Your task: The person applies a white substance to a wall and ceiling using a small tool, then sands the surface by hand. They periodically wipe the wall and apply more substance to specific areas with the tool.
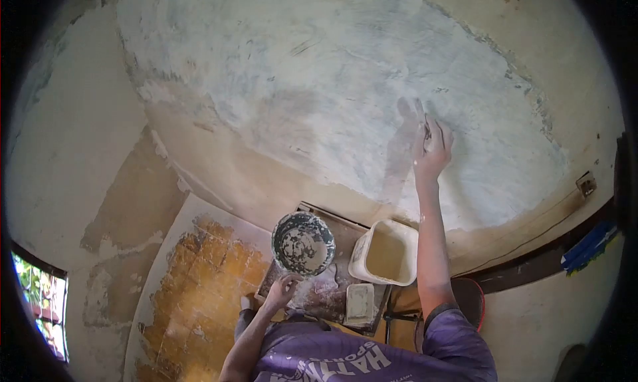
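Shirt (332, 347), 2 hands (435, 142) (282, 290), 3 containers (278, 252) (363, 252) (349, 305)

On the left side, a small window (44, 315) looks very bright, with green leaves (28, 279) behind it. The side wall (66, 156) is pale with brownish patches (136, 196). The floor (199, 289) has orange-yellow tiles, which are stained whitish in places.

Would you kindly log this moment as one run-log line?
right hand: raised at whitened wall, grip unclear | left hand: beside dark bucket | white tub: right of bucket | small container: nearer the body
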A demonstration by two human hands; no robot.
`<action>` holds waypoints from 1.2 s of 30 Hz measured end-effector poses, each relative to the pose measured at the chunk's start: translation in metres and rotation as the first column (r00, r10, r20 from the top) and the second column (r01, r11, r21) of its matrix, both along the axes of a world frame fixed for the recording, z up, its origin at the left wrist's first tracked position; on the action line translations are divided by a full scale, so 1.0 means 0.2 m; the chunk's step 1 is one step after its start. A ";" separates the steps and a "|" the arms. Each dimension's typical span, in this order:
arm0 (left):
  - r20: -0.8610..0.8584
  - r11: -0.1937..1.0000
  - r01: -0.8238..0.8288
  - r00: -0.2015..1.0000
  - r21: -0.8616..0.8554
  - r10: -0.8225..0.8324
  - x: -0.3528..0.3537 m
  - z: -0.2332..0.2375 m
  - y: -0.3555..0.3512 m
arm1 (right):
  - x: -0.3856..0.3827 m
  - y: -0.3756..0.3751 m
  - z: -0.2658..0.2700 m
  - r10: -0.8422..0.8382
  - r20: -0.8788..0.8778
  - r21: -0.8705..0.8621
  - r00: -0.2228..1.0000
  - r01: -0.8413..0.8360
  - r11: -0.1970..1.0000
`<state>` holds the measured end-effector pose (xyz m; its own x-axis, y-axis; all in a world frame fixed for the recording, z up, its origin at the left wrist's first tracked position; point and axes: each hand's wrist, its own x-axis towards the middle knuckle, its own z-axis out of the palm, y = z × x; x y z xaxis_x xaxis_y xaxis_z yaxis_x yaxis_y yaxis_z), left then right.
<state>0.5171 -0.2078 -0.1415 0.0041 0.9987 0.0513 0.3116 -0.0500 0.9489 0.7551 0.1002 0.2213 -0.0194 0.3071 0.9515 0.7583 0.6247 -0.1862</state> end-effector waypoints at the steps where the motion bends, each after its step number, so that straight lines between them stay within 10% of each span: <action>1: -0.006 1.000 0.015 1.000 -0.012 -0.015 -0.01 0.01 -0.01 | -0.02 0.05 -0.03 -0.002 0.058 0.002 0.998 0.002 1.000; 9: -0.008 1.000 -0.010 1.000 0.016 0.010 -0.14 0.06 0.00 | -0.26 0.18 -0.45 0.225 0.586 -0.187 0.779 -0.141 0.972; 15: -0.020 0.998 -0.057 0.998 0.027 0.058 -0.27 0.00 -0.01 | -0.48 0.16 -0.05 0.105 0.281 -0.095 0.954 -0.082 0.992; 24: 0.002 0.996 -0.071 0.997 0.051 0.071 -0.57 0.07 0.00 | -0.77 0.16 -0.44 0.306 0.600 -0.315 0.739 -0.133 0.940; 32: 0.012 0.999 -0.002 1.000 0.040 0.002 -0.81 0.02 0.00 | -1.13 0.28 -0.07 0.146 0.409 -0.062 0.901 -0.132 0.989; 36: -0.005 0.990 0.098 0.995 0.097 -0.098 -0.92 -0.08 -0.02 | -1.19 0.37 -0.41 -0.050 0.543 0.003 0.838 0.058 0.998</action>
<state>0.3331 -0.2119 -0.1570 0.1018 0.9838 0.1479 0.3005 -0.1721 0.9381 0.5166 0.1738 0.1388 -0.5145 0.3355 0.7891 0.7728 0.5803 0.2572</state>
